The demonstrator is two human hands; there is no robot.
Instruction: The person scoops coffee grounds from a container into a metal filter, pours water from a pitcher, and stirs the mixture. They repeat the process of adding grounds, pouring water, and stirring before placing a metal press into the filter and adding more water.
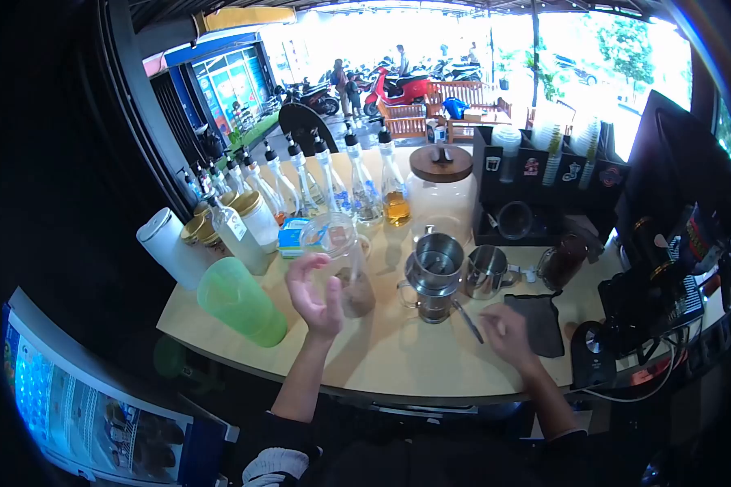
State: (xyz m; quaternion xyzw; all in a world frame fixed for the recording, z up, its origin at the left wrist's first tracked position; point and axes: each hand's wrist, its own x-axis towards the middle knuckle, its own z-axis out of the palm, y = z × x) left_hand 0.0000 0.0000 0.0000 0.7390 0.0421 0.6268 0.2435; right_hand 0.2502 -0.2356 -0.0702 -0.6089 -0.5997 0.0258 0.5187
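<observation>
My left hand (313,296) is raised, palm inward, with the thumb apart from loosely bent fingers. Beside it stands a tall clear jar (356,290) with brown powder at the bottom, its wide mouth behind my fingertips. My right hand (508,334) hovers over the table, fingers loosely curled, nothing visible in them. Just left of those fingers is a slim dark handle (468,321), slanting beside a metal drip filter (439,260) that sits on a glass cup (434,310). A steel pitcher (486,273) stands behind my right hand.
A green pitcher (240,300) stands left, near the table (398,369) edge. Several pump bottles (365,191) line the back beside a wooden-lidded jar (441,183). On the right are a dark cloth (538,325), a black scale (594,353) with a cable, and a cup holder (544,178).
</observation>
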